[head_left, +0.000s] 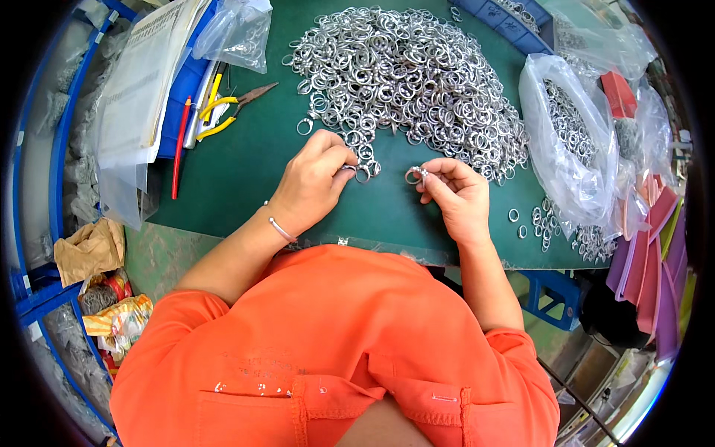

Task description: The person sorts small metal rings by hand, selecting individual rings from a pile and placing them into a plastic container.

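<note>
A large heap of silver-coloured metal rings covers the far middle of the green table. My right hand pinches one ring between thumb and fingertips, a little above the table. At the heap's near left edge, my left hand has its thumb and fingers closed on a ring, whose far side is hidden by the fingers. Loose rings lie right beside those fingertips, trailing down from the heap. A single ring lies just beyond the left hand.
Yellow-handled pliers and a red pencil lie at left beside papers. A clear bag of rings stands at right, with smaller ring groups nearer. A blue tray sits at the far right.
</note>
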{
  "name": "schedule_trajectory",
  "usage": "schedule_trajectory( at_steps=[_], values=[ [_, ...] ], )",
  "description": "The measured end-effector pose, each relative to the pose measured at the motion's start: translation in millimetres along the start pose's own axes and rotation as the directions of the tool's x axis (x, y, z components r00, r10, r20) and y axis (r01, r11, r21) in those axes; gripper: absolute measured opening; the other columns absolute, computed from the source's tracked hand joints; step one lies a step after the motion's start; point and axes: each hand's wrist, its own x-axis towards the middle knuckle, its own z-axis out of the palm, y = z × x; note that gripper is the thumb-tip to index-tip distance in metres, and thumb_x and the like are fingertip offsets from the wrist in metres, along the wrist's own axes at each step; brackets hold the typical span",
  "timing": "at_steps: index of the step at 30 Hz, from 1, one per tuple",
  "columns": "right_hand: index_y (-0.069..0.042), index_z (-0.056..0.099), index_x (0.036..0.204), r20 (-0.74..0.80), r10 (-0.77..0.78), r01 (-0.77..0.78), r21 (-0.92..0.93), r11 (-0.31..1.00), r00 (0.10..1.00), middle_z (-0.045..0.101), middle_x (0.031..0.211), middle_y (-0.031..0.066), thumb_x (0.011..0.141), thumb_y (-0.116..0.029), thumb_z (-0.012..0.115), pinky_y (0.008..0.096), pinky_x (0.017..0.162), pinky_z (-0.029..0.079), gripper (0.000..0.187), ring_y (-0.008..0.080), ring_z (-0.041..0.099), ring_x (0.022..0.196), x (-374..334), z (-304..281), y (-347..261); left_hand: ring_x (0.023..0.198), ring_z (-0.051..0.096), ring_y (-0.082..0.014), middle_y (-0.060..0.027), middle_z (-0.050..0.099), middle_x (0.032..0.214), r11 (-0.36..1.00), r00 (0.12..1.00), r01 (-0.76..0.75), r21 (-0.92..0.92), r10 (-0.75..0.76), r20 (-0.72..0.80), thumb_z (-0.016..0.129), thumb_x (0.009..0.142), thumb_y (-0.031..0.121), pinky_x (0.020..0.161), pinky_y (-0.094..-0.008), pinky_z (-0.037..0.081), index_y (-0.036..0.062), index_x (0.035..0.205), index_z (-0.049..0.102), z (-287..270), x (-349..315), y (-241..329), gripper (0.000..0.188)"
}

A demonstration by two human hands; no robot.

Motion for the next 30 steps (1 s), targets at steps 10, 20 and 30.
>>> schedule_trajectory(
  at_steps=[10,20,30],
  values=[
    [0.006,0.062,0.099,0.060,0.020,-0.031,0.184,0.982,0.998,0.068,0.090,0.0123,0.087,0.004,0.060,0.0247,0.062,0.054,0.012,0.0133,0.064,0.073,-2,-4,-1,0.081,0.064,-0.0143,-0.0079,0.062,0.093,0.959,0.997,0.065,-0.277,-0.073,-0.018,0.068,0.079,-0.006,0.069,-0.0241,0.052,-0.0004,0.093,0.065,-2,-1,11,0.016],
    [-0.003,0.069,0.100,-0.325,-0.855,0.037,-0.928,0.370,0.404,0.068,0.094,0.0060,0.087,-0.007,0.065,0.0232,0.069,0.050,0.015,0.0103,0.062,0.078,8,-130,-96,0.077,0.062,-0.0106,-0.0053,0.064,0.091,0.930,0.993,0.053,-0.364,-0.087,-0.076,0.071,0.075,-0.007,0.069,-0.0231,0.052,0.0012,0.095,0.062,1,0,19,0.023],
    [-0.002,0.064,0.099,0.380,-0.417,0.559,-0.649,0.516,0.826,0.061,0.097,0.0131,0.078,-0.007,0.070,0.0375,0.075,0.051,0.022,0.0315,0.061,0.087,16,38,-17,0.076,0.061,-0.0154,-0.0068,0.061,0.090,0.978,0.976,-0.096,-0.188,0.056,-0.209,0.071,0.071,-0.008,0.068,-0.0253,0.051,0.0021,0.096,0.061,2,0,21,0.029]
  ],
)
